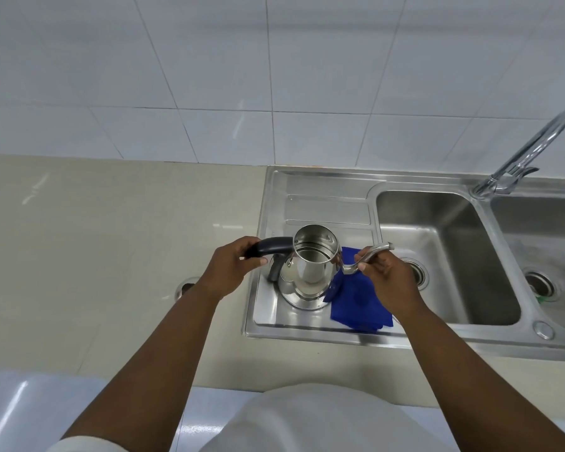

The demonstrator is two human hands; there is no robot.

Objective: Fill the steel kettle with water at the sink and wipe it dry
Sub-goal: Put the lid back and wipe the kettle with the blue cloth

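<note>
Standing upright at frame centre, the steel kettle (304, 278) sits on the drainboard (326, 207) at the left end of the sink unit, lid off, mouth open to the camera; whether it holds water cannot be told from the reflections inside. Left hand (232, 272): fingers curled round the black handle (271, 249), which sticks out toward frame left. Right hand (388, 278): thumb and fingers pinching the thin curved spout (369, 254) on the kettle's right side. A blue cloth (359, 308) lies flat on the drainboard, just right of the kettle base and partly tucked behind it; the right hand and wrist hang over its upper part. Right of the drainboard is the near basin (463, 256), its drain strainer (416, 275) half hidden by the right hand. Further right is a second basin (542, 230) with its own strainer (540, 285) and a small green scrap (542, 300) beside it. The faucet (532, 148) rises at upper right, well apart from the kettle, base set between the two basins. A round cap (543, 330) sits on the front rim. Beige countertop (111, 239) fills frame left, with a round fitting (184, 287) partly covered by the left forearm. White tiled wall (209, 76) spans the top.
</note>
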